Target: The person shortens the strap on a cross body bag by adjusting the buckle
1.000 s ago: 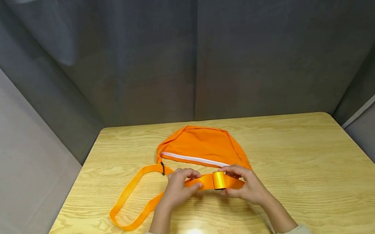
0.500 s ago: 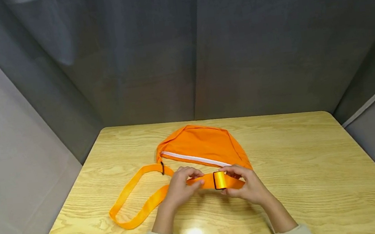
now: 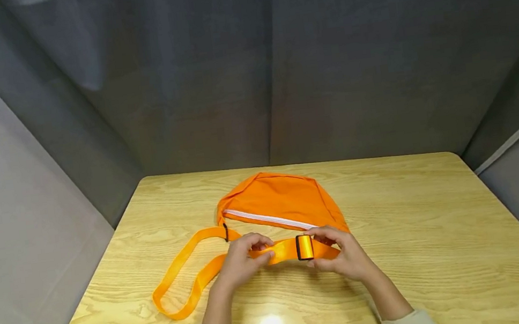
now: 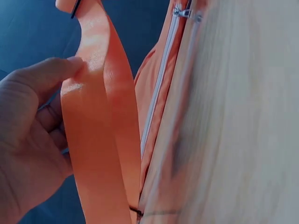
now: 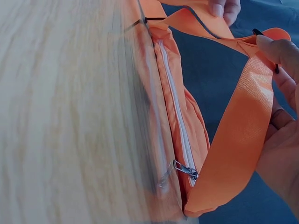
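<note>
Left hand [image 3: 243,264] pinches the orange strap [image 3: 282,251], nearside of the bag [image 3: 278,197], fingers nearly closed; right hand [image 3: 344,254], fingers curled, grips it at the black buckle [image 3: 298,248], also nearside; looks like buckle adjusting from here; I'd feed the strap flat, evenly.

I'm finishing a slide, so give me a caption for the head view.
Left hand and right hand hold an orange strap near a black slider; an orange bag lies behind.
</note>
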